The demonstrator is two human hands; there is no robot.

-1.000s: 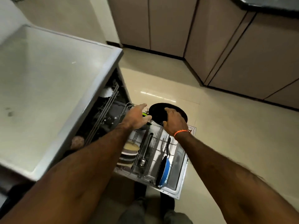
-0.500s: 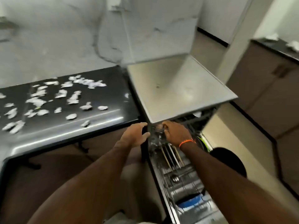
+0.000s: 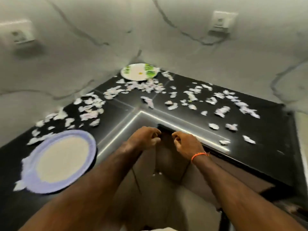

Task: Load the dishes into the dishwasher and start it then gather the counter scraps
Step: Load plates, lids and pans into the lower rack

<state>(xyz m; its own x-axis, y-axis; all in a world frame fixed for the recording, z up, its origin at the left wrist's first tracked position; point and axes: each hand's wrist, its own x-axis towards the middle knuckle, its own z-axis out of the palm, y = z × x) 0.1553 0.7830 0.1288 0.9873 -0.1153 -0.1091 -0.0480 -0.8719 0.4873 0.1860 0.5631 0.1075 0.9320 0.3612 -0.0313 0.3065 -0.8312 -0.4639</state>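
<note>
Glossy black counter (image 3: 260,130) strewn with crumpled white paper scraps (image 3: 145,86).

Home kitchen, black L-shaped counter (image 3: 266,135), marble-look wall, wall sockets (image 3: 222,22), plates (image 3: 58,161), cabinet doors below

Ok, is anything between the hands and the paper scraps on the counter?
Nothing visible blocks them. Both the left hand and right hand hang empty just off the black counter, at its inner corner. The scraps lie loose beyond. The blue-rimmed plate sits left, partly over some.

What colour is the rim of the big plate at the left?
Pale purple rim on the plate, head view.
</note>
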